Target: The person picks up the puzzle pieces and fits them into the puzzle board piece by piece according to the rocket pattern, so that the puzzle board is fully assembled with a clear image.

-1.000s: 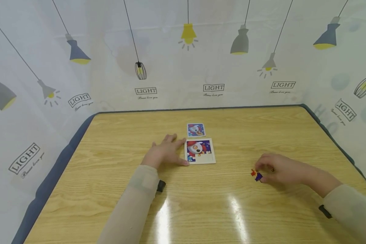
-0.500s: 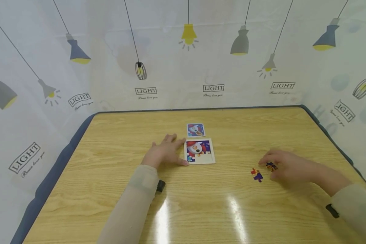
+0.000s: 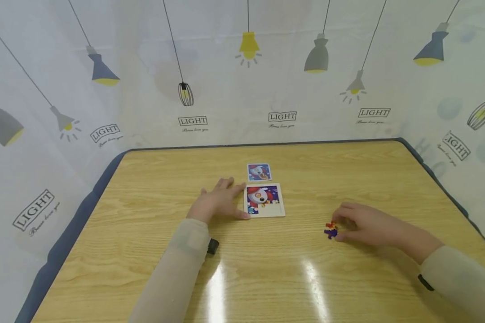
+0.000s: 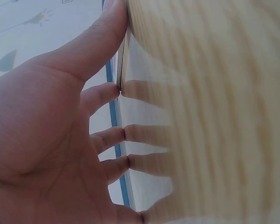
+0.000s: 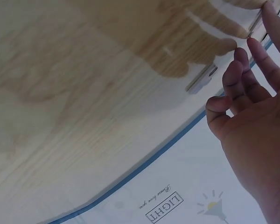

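A square puzzle board (image 3: 281,202) lies mid-table in the head view, part filled with a rocket picture; its lower right is bare. My left hand (image 3: 220,201) rests at the board's left side, fingers spread, thumb and forefinger at its corners. In the left wrist view the left hand's (image 4: 46,135) fingertips touch the table. To the right, my right hand (image 3: 368,225) pinches small red, yellow and purple puzzle pieces (image 3: 330,230) at the tabletop, thumb and forefinger on either side. Its other fingers curl loosely in the right wrist view, where the right hand (image 5: 259,126) hides much.
Just behind the board lies a small picture card (image 3: 259,172) with the same rocket. The wooden table (image 3: 153,179) has a dark blue edge, with a lamp-printed cloth (image 3: 226,130) standing up around it. Light glares off the table's front.
My right hand first drew right, leaving one cluster of pieces bare with another piece beneath the fingers, then came back left. The pieces now lie slightly further left. My left hand has stayed put.
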